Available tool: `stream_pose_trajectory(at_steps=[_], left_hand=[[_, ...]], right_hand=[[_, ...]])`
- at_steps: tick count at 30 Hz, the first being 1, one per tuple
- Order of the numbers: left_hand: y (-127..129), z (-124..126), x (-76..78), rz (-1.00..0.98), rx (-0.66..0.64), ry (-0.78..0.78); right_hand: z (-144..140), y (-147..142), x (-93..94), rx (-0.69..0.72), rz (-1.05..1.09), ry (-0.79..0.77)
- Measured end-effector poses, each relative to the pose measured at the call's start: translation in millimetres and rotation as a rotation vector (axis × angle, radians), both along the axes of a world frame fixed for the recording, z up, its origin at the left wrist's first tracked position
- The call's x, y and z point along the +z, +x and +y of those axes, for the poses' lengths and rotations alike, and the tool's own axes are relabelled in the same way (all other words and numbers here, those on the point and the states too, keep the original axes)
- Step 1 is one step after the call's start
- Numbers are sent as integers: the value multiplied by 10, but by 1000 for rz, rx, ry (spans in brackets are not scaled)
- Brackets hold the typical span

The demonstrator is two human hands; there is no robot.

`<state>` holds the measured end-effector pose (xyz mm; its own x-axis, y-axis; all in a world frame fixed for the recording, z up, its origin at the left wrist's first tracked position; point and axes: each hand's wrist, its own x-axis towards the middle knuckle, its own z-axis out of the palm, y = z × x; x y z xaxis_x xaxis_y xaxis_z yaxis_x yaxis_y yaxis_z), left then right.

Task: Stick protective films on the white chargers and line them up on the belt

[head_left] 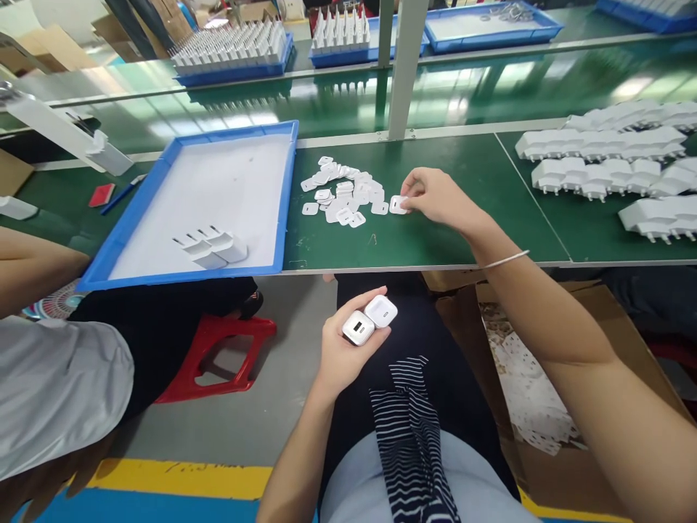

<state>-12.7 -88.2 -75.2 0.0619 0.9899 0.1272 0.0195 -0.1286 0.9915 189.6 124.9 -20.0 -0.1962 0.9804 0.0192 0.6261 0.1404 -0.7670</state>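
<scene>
Left hand (343, 349) gripped two chargers (370, 319) port-side up over the lap; right hand (435, 197) fingers pinched one sticker (398, 205) off the pile (343, 192) on the surface (435, 240).

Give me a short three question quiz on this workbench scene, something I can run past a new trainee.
1. True or false: the left hand holds two white charger bodies above the lap.
2. What is the right hand touching?
A. a charger in the blue tray
B. a small white cover plate at the edge of the loose pile
C. the red stool
3. Fill in: the finished chargers in the blue tray lie near its ____ edge.

Key:
1. true
2. B
3. front, the edge nearest the person
</scene>
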Motion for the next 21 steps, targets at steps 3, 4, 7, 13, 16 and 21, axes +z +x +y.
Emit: stream_pose_trajectory(at_steps=[3, 4, 7, 13, 16, 21], left_hand=[[-23, 13, 33, 17, 3, 17], [-28, 14, 42, 13, 5, 24], [-34, 14, 60, -4, 6, 43], [0, -1, 89, -29, -10, 72], [19, -13, 109, -25, -20, 82], [29, -25, 121, 1, -48, 94]], right_hand=[[-243, 14, 22, 36, 214, -55], [-334, 16, 30, 24, 294, -87], [-598, 36, 64, -14, 424, -190], [-897, 179, 26, 106, 462, -330], [-954, 213, -47, 185, 533, -367], [-1068, 160, -42, 132, 622, -357]])
